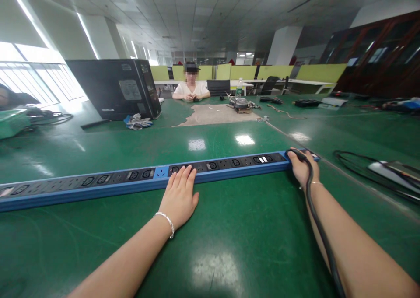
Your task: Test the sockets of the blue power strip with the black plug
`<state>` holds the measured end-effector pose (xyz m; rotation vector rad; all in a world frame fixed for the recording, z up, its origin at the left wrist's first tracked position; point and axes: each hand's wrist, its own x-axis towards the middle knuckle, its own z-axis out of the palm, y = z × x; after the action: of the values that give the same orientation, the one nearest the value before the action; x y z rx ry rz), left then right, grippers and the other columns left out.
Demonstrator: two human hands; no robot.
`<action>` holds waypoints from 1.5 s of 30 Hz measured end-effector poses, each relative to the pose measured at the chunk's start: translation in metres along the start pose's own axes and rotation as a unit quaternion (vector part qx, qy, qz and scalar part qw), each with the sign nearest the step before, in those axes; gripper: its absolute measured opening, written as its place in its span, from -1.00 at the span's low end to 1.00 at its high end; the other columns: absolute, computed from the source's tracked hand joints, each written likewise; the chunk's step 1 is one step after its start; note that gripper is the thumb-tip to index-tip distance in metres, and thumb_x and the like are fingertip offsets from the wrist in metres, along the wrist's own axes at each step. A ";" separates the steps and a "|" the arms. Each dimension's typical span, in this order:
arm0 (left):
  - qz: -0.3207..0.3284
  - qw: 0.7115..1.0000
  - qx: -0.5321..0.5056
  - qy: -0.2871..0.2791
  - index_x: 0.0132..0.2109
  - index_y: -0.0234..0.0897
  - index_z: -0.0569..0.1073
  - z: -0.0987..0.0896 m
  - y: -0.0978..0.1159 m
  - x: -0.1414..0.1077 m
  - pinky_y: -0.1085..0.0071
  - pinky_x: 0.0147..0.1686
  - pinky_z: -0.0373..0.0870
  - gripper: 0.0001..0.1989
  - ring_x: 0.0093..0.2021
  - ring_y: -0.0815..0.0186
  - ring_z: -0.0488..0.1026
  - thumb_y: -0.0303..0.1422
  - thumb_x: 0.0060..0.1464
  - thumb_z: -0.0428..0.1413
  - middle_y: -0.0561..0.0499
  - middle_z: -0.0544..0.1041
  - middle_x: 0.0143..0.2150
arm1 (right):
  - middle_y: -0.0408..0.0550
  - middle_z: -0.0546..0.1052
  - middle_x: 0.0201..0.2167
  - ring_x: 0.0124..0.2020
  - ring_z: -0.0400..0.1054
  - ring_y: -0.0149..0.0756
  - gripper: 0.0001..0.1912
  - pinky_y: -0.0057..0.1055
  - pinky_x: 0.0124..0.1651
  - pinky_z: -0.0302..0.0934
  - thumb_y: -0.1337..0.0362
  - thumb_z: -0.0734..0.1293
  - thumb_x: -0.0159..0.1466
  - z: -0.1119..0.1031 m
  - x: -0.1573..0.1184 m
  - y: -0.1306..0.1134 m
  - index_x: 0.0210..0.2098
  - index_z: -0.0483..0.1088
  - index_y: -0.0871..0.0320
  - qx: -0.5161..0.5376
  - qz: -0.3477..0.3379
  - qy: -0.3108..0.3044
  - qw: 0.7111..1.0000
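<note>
A long blue power strip (226, 174) with a row of black sockets lies across the green table, running from the left edge toward the right. My left hand (181, 194) rests flat on it, fingers stretched over the sockets and thumb apart, beside a blue socket section (160, 172). At the strip's right end my right hand (303, 170) is closed around the end of a black power cable (313, 206). The cable's tip meets the strip there, but whether it is plugged in I cannot tell. From that hand the cable hangs down along my right forearm.
A black computer case (126, 90) stands at the back left, with gloves (138, 121) beside it. Across the table sits a person (191, 88). A bottle (239, 88) and a coil-like part (241, 103) are near the bare patch (216, 115). Loose black cables (354, 169) lie at right.
</note>
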<state>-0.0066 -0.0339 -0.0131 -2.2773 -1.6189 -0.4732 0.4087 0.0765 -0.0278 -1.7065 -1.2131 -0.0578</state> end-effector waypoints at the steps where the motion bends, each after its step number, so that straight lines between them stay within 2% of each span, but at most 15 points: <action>1: 0.000 1.000 -0.001 -0.001 0.24 -0.40 0.13 0.000 0.000 0.000 0.09 0.25 0.04 -0.43 0.31 0.10 0.03 -0.34 0.09 -0.03 -0.18 0.14 0.31 | 0.00 0.49 -0.09 0.17 0.12 -0.02 -0.58 -0.04 0.22 -0.02 0.02 0.22 0.14 0.000 -0.001 -0.001 -0.14 0.48 0.11 -0.009 -0.002 0.002 1.000; 4: 0.000 1.000 -0.002 -0.005 0.24 -0.41 0.13 0.000 -0.001 0.000 0.09 0.25 0.04 -0.42 0.31 0.09 0.03 -0.33 0.09 -0.03 -0.18 0.14 0.30 | -0.02 0.46 -0.02 0.23 0.02 0.02 -0.57 -0.03 0.25 -0.10 0.02 0.23 0.14 -0.001 -0.003 -0.002 -0.11 0.48 0.09 -0.026 -0.001 0.006 1.000; 10: -0.001 1.000 -0.002 -0.006 0.25 -0.40 0.14 0.001 0.000 0.000 0.10 0.26 0.02 -0.43 0.31 0.11 0.02 -0.34 0.09 -0.03 -0.17 0.13 0.31 | -0.02 0.44 0.00 0.18 0.11 0.01 -0.58 -0.01 0.23 -0.04 0.01 0.25 0.14 -0.005 -0.003 0.002 -0.10 0.47 0.04 -0.041 -0.002 -0.009 0.999; 16: 0.000 1.000 -0.002 -0.007 0.25 -0.42 0.13 -0.001 0.000 0.001 0.09 0.25 0.04 -0.43 0.31 0.09 0.04 -0.34 0.09 -0.03 -0.18 0.15 0.30 | 0.00 0.46 -0.03 0.21 0.06 0.05 -0.56 -0.02 0.24 -0.06 0.02 0.23 0.15 -0.007 -0.007 -0.002 -0.08 0.47 0.08 -0.047 -0.004 -0.006 0.999; 22: 0.000 1.000 -0.002 -0.008 0.25 -0.42 0.13 -0.001 0.000 0.001 0.09 0.25 0.03 -0.42 0.31 0.09 0.03 -0.34 0.09 -0.03 -0.18 0.14 0.31 | 0.04 0.48 -0.05 0.16 0.15 -0.01 -0.54 -0.06 0.21 -0.01 0.04 0.17 0.19 -0.007 -0.006 -0.003 -0.06 0.46 0.14 -0.072 -0.049 -0.013 0.996; 27: 0.003 1.000 0.000 -0.008 0.25 -0.42 0.12 -0.001 0.000 0.001 0.09 0.25 0.03 -0.41 0.31 0.09 0.03 -0.33 0.09 -0.02 -0.18 0.14 0.31 | 0.04 0.50 -0.07 0.11 0.23 -0.03 -0.58 -0.08 0.16 0.07 0.06 0.19 0.18 -0.005 -0.005 -0.003 -0.12 0.48 0.15 -0.047 -0.042 -0.005 0.998; 29: 0.003 1.000 0.000 -0.007 0.25 -0.42 0.13 -0.001 0.000 0.001 0.09 0.25 0.03 -0.41 0.31 0.09 0.03 -0.33 0.08 -0.02 -0.18 0.14 0.31 | 0.04 0.52 -0.11 0.05 0.30 -0.07 -0.57 -0.11 0.13 0.12 0.05 0.20 0.18 -0.006 -0.007 -0.008 -0.13 0.48 0.17 -0.009 -0.028 0.040 0.999; 32: 0.002 1.000 0.000 -0.006 0.24 -0.42 0.14 0.000 0.000 0.001 0.09 0.25 0.03 -0.42 0.31 0.08 0.03 -0.33 0.08 -0.02 -0.19 0.14 0.31 | 0.06 0.53 -0.15 -0.08 0.39 -0.16 -0.51 -0.18 0.05 0.22 0.02 0.16 0.22 -0.010 -0.009 -0.017 -0.10 0.46 0.25 0.064 -0.007 0.159 0.985; 34: 0.002 1.000 0.000 -0.004 0.24 -0.42 0.14 0.000 0.000 0.001 0.09 0.25 0.02 -0.42 0.31 0.08 0.03 -0.34 0.09 -0.02 -0.19 0.14 0.31 | 0.06 0.55 -0.21 -0.13 0.41 -0.17 -0.51 -0.20 0.02 0.25 0.02 0.17 0.20 -0.012 -0.010 -0.022 -0.14 0.48 0.27 0.082 -0.002 0.186 0.979; 37: 0.004 1.000 -0.003 -0.001 0.24 -0.42 0.13 0.001 0.000 0.001 0.09 0.25 0.02 -0.42 0.31 0.08 0.03 -0.34 0.08 -0.02 -0.19 0.14 0.30 | 0.00 0.57 -0.26 -0.16 0.42 -0.16 -0.59 -0.19 0.02 0.25 0.03 0.25 0.14 -0.011 -0.013 -0.027 -0.24 0.51 0.21 0.076 -0.012 0.117 0.990; 40: 0.003 1.000 -0.006 0.000 0.24 -0.40 0.13 0.001 0.000 0.001 0.09 0.25 0.02 -0.42 0.31 0.09 0.03 -0.34 0.08 -0.02 -0.19 0.15 0.30 | -0.02 0.57 -0.24 -0.13 0.41 -0.15 -0.61 -0.17 0.06 0.21 0.02 0.25 0.14 -0.006 -0.015 -0.031 -0.25 0.52 0.16 0.054 -0.018 0.039 0.998; 42: 0.003 1.000 -0.008 0.002 0.24 -0.40 0.12 0.001 0.000 0.000 0.09 0.25 0.02 -0.42 0.31 0.09 0.02 -0.34 0.08 -0.03 -0.19 0.15 0.30 | -0.01 0.57 -0.24 -0.12 0.41 -0.13 -0.61 -0.15 0.07 0.19 0.02 0.24 0.14 -0.003 -0.017 -0.034 -0.24 0.52 0.14 0.038 -0.011 0.014 0.999; 45: 0.002 1.000 -0.010 0.000 0.25 -0.41 0.12 0.001 0.000 0.000 0.09 0.25 0.02 -0.42 0.31 0.09 0.02 -0.34 0.08 -0.03 -0.19 0.14 0.31 | 0.00 0.57 -0.24 -0.13 0.41 -0.13 -0.60 -0.16 0.06 0.20 0.01 0.23 0.15 -0.001 -0.020 -0.039 -0.22 0.52 0.13 0.023 -0.007 0.010 1.000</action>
<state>-0.0069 -0.0333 -0.0143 -2.2945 -1.6151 -0.4912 0.3712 0.0620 -0.0114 -1.6540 -1.2033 -0.0556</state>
